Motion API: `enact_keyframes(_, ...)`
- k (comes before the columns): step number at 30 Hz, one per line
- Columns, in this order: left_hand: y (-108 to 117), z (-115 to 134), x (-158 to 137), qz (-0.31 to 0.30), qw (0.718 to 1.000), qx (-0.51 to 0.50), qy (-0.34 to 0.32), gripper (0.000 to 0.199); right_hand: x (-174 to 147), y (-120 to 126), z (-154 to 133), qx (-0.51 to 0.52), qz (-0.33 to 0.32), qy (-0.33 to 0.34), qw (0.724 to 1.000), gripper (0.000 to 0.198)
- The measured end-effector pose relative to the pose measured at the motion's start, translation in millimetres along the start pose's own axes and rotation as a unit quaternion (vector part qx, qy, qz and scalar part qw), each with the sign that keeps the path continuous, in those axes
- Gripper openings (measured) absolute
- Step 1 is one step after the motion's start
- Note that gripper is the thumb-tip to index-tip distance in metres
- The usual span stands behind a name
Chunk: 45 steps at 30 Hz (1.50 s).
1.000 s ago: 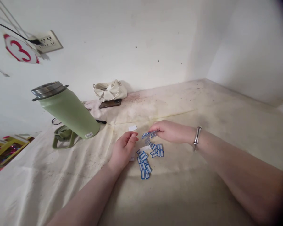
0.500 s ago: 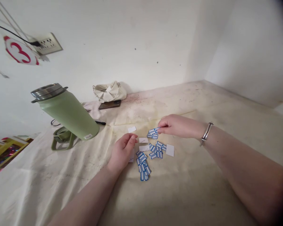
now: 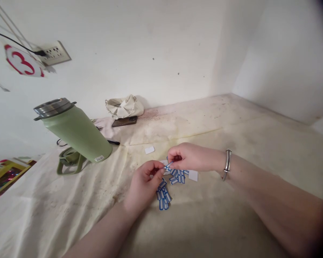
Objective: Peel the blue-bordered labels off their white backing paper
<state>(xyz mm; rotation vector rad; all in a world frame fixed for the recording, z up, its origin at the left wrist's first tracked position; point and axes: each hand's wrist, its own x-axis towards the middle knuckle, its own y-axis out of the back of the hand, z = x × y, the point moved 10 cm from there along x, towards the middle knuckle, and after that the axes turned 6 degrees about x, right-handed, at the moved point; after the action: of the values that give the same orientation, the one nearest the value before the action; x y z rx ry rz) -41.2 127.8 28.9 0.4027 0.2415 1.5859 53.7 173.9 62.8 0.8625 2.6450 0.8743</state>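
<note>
My left hand (image 3: 148, 182) and my right hand (image 3: 187, 156) meet over the tabletop, both pinching one small blue-bordered label (image 3: 168, 166) between thumbs and forefingers. Below my left fingers lies a loose pile of blue-bordered labels (image 3: 164, 197) on the cloth. A second cluster of labels (image 3: 179, 176) rests under my right hand. Beside that cluster is a blank white paper piece (image 3: 193, 175). Another white slip (image 3: 149, 150) lies farther back. More slips and labels under my hands are partly hidden.
A tilted-looking green bottle (image 3: 78, 129) stands at the left, with its green lid (image 3: 70, 159) and a black pen (image 3: 113, 142) near its base. Behind are a white handbag (image 3: 123, 106) and a phone (image 3: 124, 121). A cream cloth (image 3: 231, 215) covers the table; a wall socket (image 3: 55, 53) is above.
My right hand has brought a label from the far label group toward the left and nearer to me. My left hand has moved slightly right and now pinches it too.
</note>
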Motion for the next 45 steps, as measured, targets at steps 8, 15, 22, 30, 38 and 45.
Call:
enact_keyframes(8, 11.8, -19.5, 3.5, 0.073, 0.984, -0.133, 0.094, 0.017, 2.0, 20.2, 18.5, 0.009, 0.053, -0.02, 0.998, 0.014)
enact_keyframes(15, 22.2, -27.3, 6.9, 0.118, 0.979, -0.126, 0.105, 0.014, 2.8, 19.1, 44.4, -0.187, 0.042, -0.076, 0.978, 0.018)
enact_keyframes(22, 20.7, -40.0, 5.5, 0.122, 0.967, -0.17, 0.147, 0.02, 4.4, -8.0, 38.8, -0.221, -0.034, -0.029, 0.974, 0.019)
enact_keyframes(30, 23.1, -50.0, 2.6, 0.139, 0.955, -0.199, 0.172, 0.028, 3.7, -1.5, 37.1, -0.187, -0.041, -0.047, 0.98, 0.006)
enact_keyframes(38, 11.0, -36.9, 0.3, 0.109, 0.947, -0.267, 0.138, 0.016, -4.0, 6.5, -3.5, 0.22, 0.008, -0.021, 0.975, 0.008)
enact_keyframes(45, 3.1, -32.2, -4.6, 0.088, 0.941, -0.292, 0.145, 0.018, 7.5, -7.9, 15.6, 0.23, 0.086, -0.058, 0.968, 0.013)
